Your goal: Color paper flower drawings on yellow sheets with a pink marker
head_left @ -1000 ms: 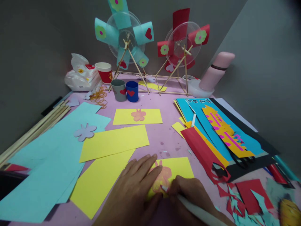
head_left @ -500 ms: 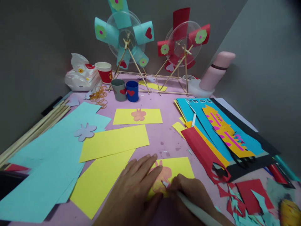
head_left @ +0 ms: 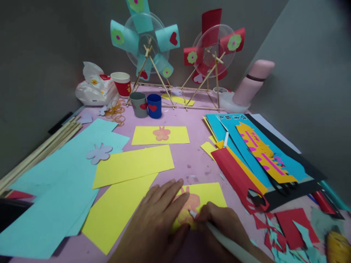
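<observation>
My left hand (head_left: 157, 217) lies flat with fingers stretched over the left part of a small yellow card (head_left: 214, 193). In my right hand (head_left: 219, 226) is a marker (head_left: 230, 244), gripped like a pen. Its tip touches a pinkish butterfly drawing (head_left: 194, 200), coloured in at the top and streaked with lines lower down. Part of the drawing is hidden under my left fingers. Farther back lies another yellow card (head_left: 178, 135) with a finished-looking pink butterfly (head_left: 161, 133) on it. A lilac butterfly cutout (head_left: 99, 154) rests to the left on light blue paper (head_left: 68, 190).
Plain yellow sheets (head_left: 117, 208) lie left of my hands. Blue (head_left: 139, 29) and red (head_left: 211, 27) paper wheels on stick frames stand behind. Two small cups (head_left: 154, 106), a pink bottle (head_left: 253, 82), coloured sheets (head_left: 230, 128) and red scraps (head_left: 296, 226) surround the work.
</observation>
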`<state>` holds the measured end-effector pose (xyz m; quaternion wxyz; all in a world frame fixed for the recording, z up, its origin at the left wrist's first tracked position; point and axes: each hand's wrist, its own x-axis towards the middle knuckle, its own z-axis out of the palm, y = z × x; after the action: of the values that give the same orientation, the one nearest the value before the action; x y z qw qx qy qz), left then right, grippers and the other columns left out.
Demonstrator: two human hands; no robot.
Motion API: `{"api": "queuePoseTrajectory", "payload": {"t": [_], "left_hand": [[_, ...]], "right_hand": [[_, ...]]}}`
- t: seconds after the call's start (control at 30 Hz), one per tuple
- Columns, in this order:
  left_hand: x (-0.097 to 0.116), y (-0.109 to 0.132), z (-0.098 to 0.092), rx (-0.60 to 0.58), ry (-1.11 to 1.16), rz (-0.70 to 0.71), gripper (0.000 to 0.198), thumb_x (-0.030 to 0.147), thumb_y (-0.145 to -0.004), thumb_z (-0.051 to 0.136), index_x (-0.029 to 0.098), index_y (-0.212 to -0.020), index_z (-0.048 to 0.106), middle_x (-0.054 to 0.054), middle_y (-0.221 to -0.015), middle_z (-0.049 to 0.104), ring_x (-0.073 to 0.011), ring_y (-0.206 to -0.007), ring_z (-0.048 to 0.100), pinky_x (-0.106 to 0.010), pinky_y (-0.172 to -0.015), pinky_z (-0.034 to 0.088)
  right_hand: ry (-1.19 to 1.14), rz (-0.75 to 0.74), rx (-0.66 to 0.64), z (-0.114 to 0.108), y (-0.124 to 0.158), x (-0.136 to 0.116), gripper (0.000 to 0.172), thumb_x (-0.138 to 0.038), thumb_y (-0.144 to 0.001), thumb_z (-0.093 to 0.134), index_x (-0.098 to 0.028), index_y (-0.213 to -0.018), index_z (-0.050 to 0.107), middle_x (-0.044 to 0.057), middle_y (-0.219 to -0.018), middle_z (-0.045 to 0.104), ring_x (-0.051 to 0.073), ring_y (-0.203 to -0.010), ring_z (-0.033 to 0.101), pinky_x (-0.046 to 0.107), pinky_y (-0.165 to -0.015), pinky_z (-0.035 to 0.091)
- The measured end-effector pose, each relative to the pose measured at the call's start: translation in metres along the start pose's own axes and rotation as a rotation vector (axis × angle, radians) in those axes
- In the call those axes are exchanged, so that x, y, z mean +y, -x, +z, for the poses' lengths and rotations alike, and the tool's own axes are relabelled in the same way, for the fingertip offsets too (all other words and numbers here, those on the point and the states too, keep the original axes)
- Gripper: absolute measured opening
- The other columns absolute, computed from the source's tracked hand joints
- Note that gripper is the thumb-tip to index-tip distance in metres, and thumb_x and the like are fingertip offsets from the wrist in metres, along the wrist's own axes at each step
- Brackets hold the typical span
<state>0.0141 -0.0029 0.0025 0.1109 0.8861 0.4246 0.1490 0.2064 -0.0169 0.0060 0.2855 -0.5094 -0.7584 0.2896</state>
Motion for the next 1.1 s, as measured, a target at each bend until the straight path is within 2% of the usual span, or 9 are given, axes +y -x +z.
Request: {"api": "queuePoseTrajectory", "payload": {"t": [0.2, 0.33, 0.47, 0.67, 0.83, 1.0, 1.1], "left_hand": [[0.0, 0.001, 0.001, 0.012, 0.002, -0.003, 0.044, 0.03, -0.086, 0.05, 0.026, -0.13, 0.046, -0.005, -0.14, 0.043, -0.0275, -0.123, 0.042, -0.048, -0.098, 0.038], [0.0, 0.001, 0.002, 0.003, 0.0, -0.008, 0.044, 0.031, -0.087, 0.05, 0.027, -0.13, 0.046, -0.004, -0.141, 0.043, -0.0273, -0.124, 0.042, -0.049, -0.099, 0.038], [0.0, 0.001, 0.002, 0.005, 0.004, -0.013, 0.046, 0.032, -0.086, 0.052, 0.027, -0.131, 0.045, -0.004, -0.141, 0.043, -0.0278, -0.124, 0.042, -0.049, -0.099, 0.038], [0.0, 0.001, 0.002, 0.004, 0.002, -0.008, 0.046, 0.031, -0.085, 0.053, 0.027, -0.13, 0.046, -0.004, -0.14, 0.044, -0.028, -0.123, 0.043, -0.05, -0.098, 0.038], [0.0, 0.001, 0.001, 0.022, 0.011, -0.003, 0.044, 0.031, -0.086, 0.052, 0.026, -0.129, 0.047, -0.005, -0.139, 0.045, -0.0279, -0.123, 0.043, -0.05, -0.098, 0.039], [0.0, 0.001, 0.001, 0.02, 0.011, -0.004, 0.045, 0.03, -0.085, 0.052, 0.027, -0.13, 0.046, -0.005, -0.14, 0.044, -0.0278, -0.123, 0.043, -0.049, -0.098, 0.039], [0.0, 0.0, 0.0, 0.022, 0.012, 0.003, 0.045, 0.029, -0.085, 0.052, 0.026, -0.13, 0.046, -0.006, -0.14, 0.044, -0.028, -0.123, 0.043, -0.049, -0.098, 0.04]], "right_hand": [[-0.029, -0.036, -0.081, 0.0, 0.002, 0.01, 0.015, -0.018, -0.071, 0.046, -0.021, -0.061, 0.055, 0.0, -0.052, 0.067, 0.011, -0.043, 0.06, 0.018, -0.043, 0.04], [-0.024, -0.107, -0.075, 0.0, 0.003, 0.018, 0.014, -0.013, -0.072, 0.045, -0.021, -0.066, 0.055, -0.001, -0.055, 0.068, 0.012, -0.045, 0.062, 0.018, -0.044, 0.042], [-0.03, -0.133, -0.027, 0.001, 0.002, 0.015, 0.015, -0.011, -0.072, 0.044, -0.022, -0.068, 0.053, -0.002, -0.056, 0.067, 0.011, -0.045, 0.061, 0.017, -0.046, 0.043], [-0.019, -0.107, 0.005, 0.002, 0.001, 0.01, 0.014, -0.012, -0.072, 0.044, -0.021, -0.066, 0.051, -0.002, -0.053, 0.065, 0.01, -0.043, 0.059, 0.017, -0.045, 0.041], [-0.014, -0.151, -0.001, 0.002, 0.001, 0.012, 0.016, -0.017, -0.073, 0.044, -0.021, -0.061, 0.052, -0.002, -0.048, 0.064, 0.01, -0.039, 0.057, 0.018, -0.04, 0.038], [-0.026, -0.057, 0.002, 0.001, 0.001, 0.007, 0.016, -0.017, -0.075, 0.043, -0.021, -0.064, 0.055, -0.001, -0.052, 0.065, 0.011, -0.043, 0.058, 0.019, -0.045, 0.04], [-0.047, -0.064, -0.037, 0.001, 0.002, 0.008, 0.016, -0.017, -0.075, 0.045, -0.021, -0.063, 0.054, -0.001, -0.052, 0.064, 0.011, -0.042, 0.056, 0.019, -0.044, 0.038]]}}
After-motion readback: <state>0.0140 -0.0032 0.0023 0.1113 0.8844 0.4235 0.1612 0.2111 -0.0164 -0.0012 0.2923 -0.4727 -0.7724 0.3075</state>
